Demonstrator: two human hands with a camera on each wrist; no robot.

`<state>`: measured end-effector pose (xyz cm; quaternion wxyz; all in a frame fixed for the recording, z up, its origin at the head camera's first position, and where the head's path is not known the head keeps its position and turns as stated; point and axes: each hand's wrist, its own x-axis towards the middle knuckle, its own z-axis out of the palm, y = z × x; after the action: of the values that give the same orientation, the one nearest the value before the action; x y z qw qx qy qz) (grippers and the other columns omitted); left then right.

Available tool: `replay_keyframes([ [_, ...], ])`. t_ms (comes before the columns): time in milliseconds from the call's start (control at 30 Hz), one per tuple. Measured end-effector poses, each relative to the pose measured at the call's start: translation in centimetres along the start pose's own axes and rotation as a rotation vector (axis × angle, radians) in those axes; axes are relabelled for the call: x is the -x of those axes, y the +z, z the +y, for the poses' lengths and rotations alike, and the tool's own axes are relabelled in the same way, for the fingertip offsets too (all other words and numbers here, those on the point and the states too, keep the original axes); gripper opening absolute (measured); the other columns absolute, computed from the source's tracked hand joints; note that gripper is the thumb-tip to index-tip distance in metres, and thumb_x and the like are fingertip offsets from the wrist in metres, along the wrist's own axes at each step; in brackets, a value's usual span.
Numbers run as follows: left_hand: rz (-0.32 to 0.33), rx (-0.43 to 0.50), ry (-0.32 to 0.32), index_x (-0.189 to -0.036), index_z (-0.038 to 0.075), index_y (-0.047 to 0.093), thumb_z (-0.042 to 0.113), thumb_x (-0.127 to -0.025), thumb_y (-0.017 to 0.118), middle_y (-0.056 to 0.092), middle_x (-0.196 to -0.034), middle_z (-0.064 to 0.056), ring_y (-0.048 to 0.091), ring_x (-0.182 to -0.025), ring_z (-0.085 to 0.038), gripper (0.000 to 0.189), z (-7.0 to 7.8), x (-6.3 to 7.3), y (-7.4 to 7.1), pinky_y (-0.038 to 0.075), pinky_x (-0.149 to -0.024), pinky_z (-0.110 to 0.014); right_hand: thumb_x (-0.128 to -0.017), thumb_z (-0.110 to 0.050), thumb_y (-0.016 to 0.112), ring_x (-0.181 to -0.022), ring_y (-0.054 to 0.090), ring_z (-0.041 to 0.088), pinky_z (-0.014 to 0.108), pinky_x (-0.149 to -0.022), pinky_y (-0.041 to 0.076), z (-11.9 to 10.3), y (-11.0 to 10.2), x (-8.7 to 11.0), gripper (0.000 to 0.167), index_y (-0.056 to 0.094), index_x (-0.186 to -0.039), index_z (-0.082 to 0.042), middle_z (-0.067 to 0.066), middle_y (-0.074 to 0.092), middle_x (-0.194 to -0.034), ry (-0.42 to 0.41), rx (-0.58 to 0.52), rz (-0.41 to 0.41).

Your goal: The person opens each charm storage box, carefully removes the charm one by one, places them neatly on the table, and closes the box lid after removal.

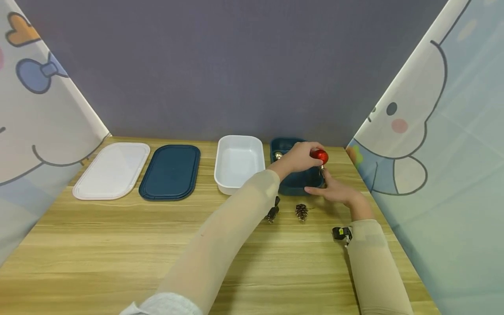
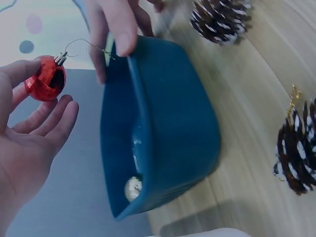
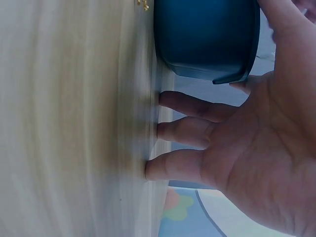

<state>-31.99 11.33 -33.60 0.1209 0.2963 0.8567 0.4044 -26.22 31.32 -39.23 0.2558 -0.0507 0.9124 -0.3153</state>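
My left hand [image 1: 302, 157] pinches a shiny red ball ornament [image 2: 42, 84] over the right side of a dark blue plastic container [image 1: 293, 191]. From the ornament's metal cap, a thin gold string loops toward my right hand [image 1: 334, 191]. That hand spans the container's near right corner, thumb and index finger at the walls. Its other fingers [image 3: 180, 165] are straight and spread, tips down at the tabletop. Inside the container lies a gold ball ornament [image 2: 133, 188]. Two snow-tipped pine cones rest in front of it, one near the middle [image 1: 301, 212], another partly behind my left arm.
Left of the blue container stands a white container [image 1: 220, 189]. Farther left lie a dark blue lid [image 1: 170, 172] and a white lid [image 1: 112, 170] on the wooden table [image 1: 98, 253]. A grey panel [image 1: 236, 65] rises behind, with cartoon-printed panels at both sides.
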Motion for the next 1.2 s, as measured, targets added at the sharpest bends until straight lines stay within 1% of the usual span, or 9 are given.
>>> replay_keyframes([
  [133, 0.003, -0.027, 0.042, -0.152, 0.02, 0.058, 0.026, -0.106, 0.067, 0.063, -0.146, -0.006, 0.063, -0.13, -0.02, 0.047, 0.8, 0.5, -0.6, 0.058, -0.101, -0.027, -0.096, -0.075, 0.06, -0.162, 0.003, 0.057, 0.077, -0.125, 0.019, -0.2, 0.0, 0.1, 0.129, -0.029, -0.165, -0.014, 0.024, -0.017, -0.177, -0.003, 0.0, 0.005],
  [300, 0.001, -0.072, 0.087, -0.152, 0.02, 0.058, 0.024, -0.106, 0.065, 0.06, -0.143, -0.006, 0.058, -0.125, -0.019, 0.047, 1.5, 1.2, -1.2, 0.056, -0.099, -0.025, -0.096, -0.076, 0.06, -0.161, 0.005, 0.058, 0.078, -0.124, 0.021, -0.3, 0.0, 0.2, 0.128, -0.028, -0.166, -0.015, 0.026, -0.015, -0.177, 0.004, 0.011, 0.011],
  [433, 0.003, -0.06, 0.094, -0.154, 0.021, 0.057, 0.022, -0.105, 0.065, 0.054, -0.147, -0.009, 0.055, -0.125, -0.022, 0.05, 1.9, 1.9, -1.3, 0.056, -0.097, -0.027, -0.097, -0.074, 0.061, -0.161, 0.003, 0.059, 0.079, -0.123, 0.02, -0.2, 0.1, 0.2, 0.125, -0.028, -0.167, -0.021, 0.025, -0.016, -0.177, -0.005, -0.003, 0.008],
  [533, 0.007, -0.044, 0.087, -0.155, 0.021, 0.056, 0.021, -0.103, 0.065, 0.052, -0.149, -0.01, 0.055, -0.128, -0.024, 0.053, 2.2, 2.4, -1.3, 0.057, -0.097, -0.028, -0.097, -0.073, 0.06, -0.161, 0.002, 0.06, 0.08, -0.123, 0.019, -0.1, 0.1, 0.1, 0.123, -0.029, -0.166, -0.023, 0.025, -0.016, -0.177, -0.011, -0.009, 0.005],
  [633, 0.002, -0.053, 0.084, -0.156, 0.021, 0.055, 0.023, -0.102, 0.067, 0.049, -0.151, -0.01, 0.054, -0.133, -0.025, 0.056, 2.6, 2.7, -1.2, 0.058, -0.1, -0.028, -0.098, -0.072, 0.061, -0.161, 0.001, 0.059, 0.08, -0.123, 0.018, 0.0, 0.1, 0.1, 0.123, -0.029, -0.166, -0.024, 0.024, -0.017, -0.177, -0.019, -0.017, 0.005],
  [767, -0.012, -0.074, 0.103, -0.159, 0.02, 0.052, 0.024, -0.102, 0.07, 0.048, -0.155, -0.01, 0.054, -0.136, -0.026, 0.06, 3.2, 3.3, -1.0, 0.058, -0.104, -0.03, -0.097, -0.07, 0.064, -0.161, 0.003, 0.059, 0.08, -0.123, 0.019, 0.0, 0.1, 0.1, 0.124, -0.028, -0.167, -0.026, 0.024, -0.014, -0.178, -0.035, -0.029, 0.009],
  [867, -0.011, -0.071, 0.122, -0.16, 0.02, 0.05, 0.023, -0.102, 0.07, 0.049, -0.154, -0.01, 0.055, -0.136, -0.026, 0.061, 3.5, 3.8, -0.8, 0.057, -0.104, -0.029, -0.097, -0.07, 0.065, -0.161, 0.004, 0.059, 0.08, -0.123, 0.019, 0.0, 0.1, 0.2, 0.125, -0.028, -0.167, -0.024, 0.025, -0.013, -0.178, -0.039, -0.031, 0.009],
  [1000, 0.011, -0.07, 0.141, -0.16, 0.02, 0.05, 0.022, -0.103, 0.071, 0.052, -0.152, -0.009, 0.057, -0.134, -0.024, 0.061, 3.7, 4.2, -0.5, 0.057, -0.105, -0.028, -0.097, -0.069, 0.065, -0.162, 0.001, 0.057, 0.08, -0.124, 0.017, 0.1, 0.1, 0.2, 0.124, -0.024, -0.168, -0.018, 0.023, -0.013, -0.178, -0.045, -0.036, 0.009],
  [1200, 0.032, -0.027, 0.179, -0.155, 0.015, 0.053, 0.02, -0.102, 0.073, 0.057, -0.149, -0.011, 0.06, -0.132, -0.026, 0.058, 3.3, 4.7, 0.0, 0.057, -0.103, -0.031, -0.097, -0.069, 0.065, -0.163, 0.004, 0.056, 0.079, -0.124, 0.018, 0.1, 0.1, 0.1, 0.122, -0.014, -0.171, -0.013, 0.024, -0.006, -0.179, -0.058, -0.041, 0.012],
])
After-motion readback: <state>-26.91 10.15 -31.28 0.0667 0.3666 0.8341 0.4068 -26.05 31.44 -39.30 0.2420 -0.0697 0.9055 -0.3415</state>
